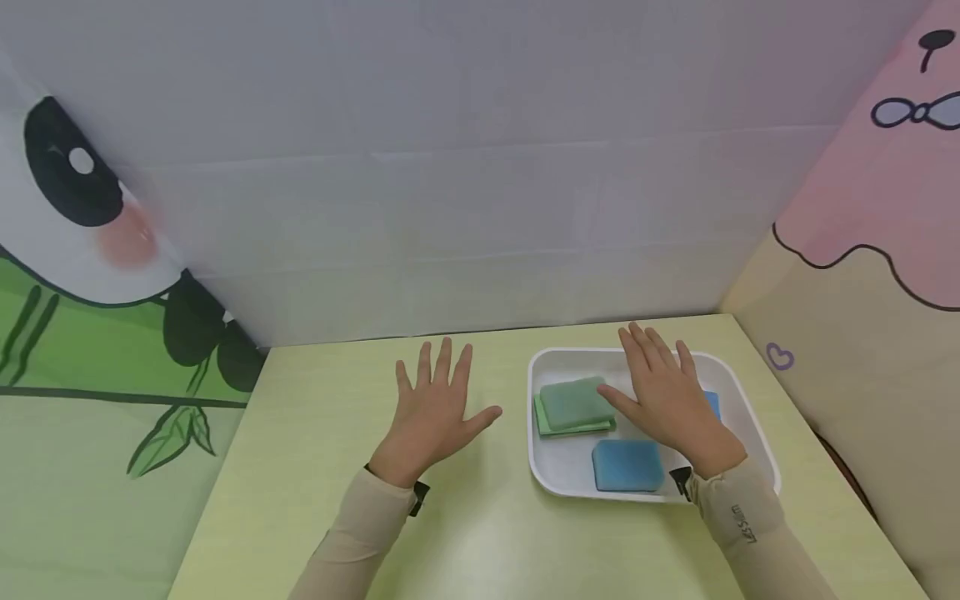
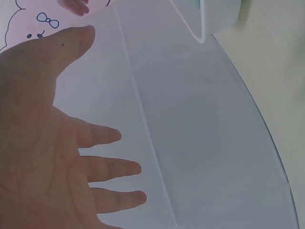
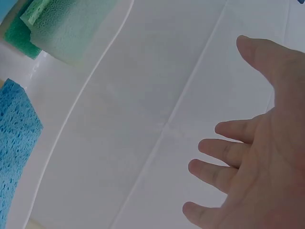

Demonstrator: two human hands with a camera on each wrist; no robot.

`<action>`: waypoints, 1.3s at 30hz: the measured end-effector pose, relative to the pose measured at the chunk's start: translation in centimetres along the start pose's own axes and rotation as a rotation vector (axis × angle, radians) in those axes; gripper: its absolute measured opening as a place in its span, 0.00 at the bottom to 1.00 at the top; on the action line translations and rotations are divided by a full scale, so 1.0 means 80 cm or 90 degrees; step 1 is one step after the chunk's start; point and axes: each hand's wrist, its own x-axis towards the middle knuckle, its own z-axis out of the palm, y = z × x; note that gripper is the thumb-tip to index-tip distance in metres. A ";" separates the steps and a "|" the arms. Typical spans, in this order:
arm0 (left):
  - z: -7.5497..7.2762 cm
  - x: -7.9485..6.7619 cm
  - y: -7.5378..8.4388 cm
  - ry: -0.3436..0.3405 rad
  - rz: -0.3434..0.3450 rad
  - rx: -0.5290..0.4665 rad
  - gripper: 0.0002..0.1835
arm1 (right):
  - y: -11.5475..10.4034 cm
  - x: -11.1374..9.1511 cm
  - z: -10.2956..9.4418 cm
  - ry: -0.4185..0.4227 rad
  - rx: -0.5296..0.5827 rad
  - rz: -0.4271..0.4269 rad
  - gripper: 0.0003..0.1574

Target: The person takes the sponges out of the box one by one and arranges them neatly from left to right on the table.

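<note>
My left hand (image 1: 431, 417) hovers over the table left of a white tray (image 1: 558, 483), fingers straight and spread, holding nothing. Above the tray's right half is my right hand (image 1: 666, 400), also spread and holding nothing. At the tray's left lies a stack of green sponges (image 1: 576, 403), one on another. A blue sponge (image 1: 628, 467) lies near the front rim. Another blue piece (image 1: 712, 404) shows at the right, mostly hidden behind the right hand. The right wrist view shows the green sponges (image 3: 71, 28) and a porous blue sponge (image 3: 16, 148) beside the bare palm (image 3: 267, 181).
The pale yellow table (image 1: 315, 467) runs back to a white wall sheet (image 1: 450, 208). A green cartoon panel (image 1: 97, 333) stands at the left side. On the right is a pink and cream panel (image 1: 862, 333) with a small heart drawn on it.
</note>
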 end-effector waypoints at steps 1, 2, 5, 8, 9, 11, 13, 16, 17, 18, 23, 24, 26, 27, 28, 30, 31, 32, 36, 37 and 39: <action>0.000 0.002 0.001 -0.002 -0.003 0.002 0.53 | 0.003 0.003 0.000 -0.001 0.000 -0.001 0.55; 0.001 0.005 0.002 -0.004 -0.007 0.005 0.53 | 0.007 0.005 -0.001 -0.002 0.001 -0.003 0.55; 0.001 0.011 0.005 -0.006 -0.014 0.003 0.53 | 0.018 0.013 -0.002 0.000 0.005 -0.005 0.54; 0.001 0.017 0.008 -0.008 -0.019 -0.006 0.53 | 0.032 0.020 -0.004 -0.003 0.003 -0.005 0.54; 0.001 0.019 0.009 -0.010 -0.022 -0.010 0.53 | 0.038 0.021 -0.003 -0.005 0.002 -0.005 0.54; 0.002 0.018 0.009 -0.011 -0.023 -0.016 0.53 | 0.045 0.019 -0.004 -0.010 -0.004 -0.002 0.54; 0.003 0.017 0.008 -0.013 -0.025 -0.019 0.53 | 0.052 0.015 -0.004 -0.014 -0.004 0.002 0.54; 0.004 0.016 0.007 -0.011 -0.025 -0.027 0.53 | 0.065 0.008 -0.006 -0.017 -0.001 0.011 0.53; 0.004 0.015 0.007 -0.010 -0.025 -0.030 0.53 | 0.069 0.006 -0.007 -0.016 0.000 0.015 0.53; 0.004 0.015 0.007 -0.010 -0.024 -0.033 0.53 | 0.074 0.003 -0.008 -0.015 0.000 0.019 0.52; 0.005 0.015 0.007 -0.010 -0.023 -0.031 0.53 | 0.102 -0.013 -0.011 -0.009 0.000 0.034 0.51; 0.004 0.015 0.007 -0.011 -0.023 -0.030 0.53 | 0.108 -0.016 -0.011 -0.008 0.001 0.037 0.51; 0.003 0.014 0.008 -0.016 -0.024 -0.028 0.53 | 0.119 -0.022 -0.011 -0.009 0.009 0.044 0.51; 0.002 0.014 0.008 -0.016 -0.024 -0.027 0.53 | 0.125 -0.024 -0.011 -0.007 0.010 0.047 0.50; 0.002 0.013 0.008 -0.017 -0.024 -0.026 0.53 | 0.130 -0.027 -0.011 -0.008 0.013 0.049 0.50; 0.002 0.013 0.008 -0.018 -0.025 -0.026 0.53 | 0.140 -0.032 -0.012 -0.009 0.017 0.058 0.50; 0.002 0.013 0.008 -0.017 -0.025 -0.025 0.53 | 0.145 -0.034 -0.012 -0.009 0.020 0.061 0.50; 0.002 0.012 0.007 -0.016 -0.025 -0.024 0.53 | 0.150 -0.036 -0.013 -0.008 0.019 0.064 0.50; 0.002 0.011 0.007 -0.012 -0.026 -0.024 0.53 | 0.165 -0.042 -0.015 0.006 0.022 0.073 0.49; 0.002 0.011 0.007 -0.010 -0.027 -0.024 0.53 | 0.168 -0.044 -0.016 0.011 0.023 0.075 0.48; 0.002 0.010 0.007 -0.008 -0.028 -0.019 0.53 | 0.174 -0.046 -0.016 0.013 0.030 0.083 0.48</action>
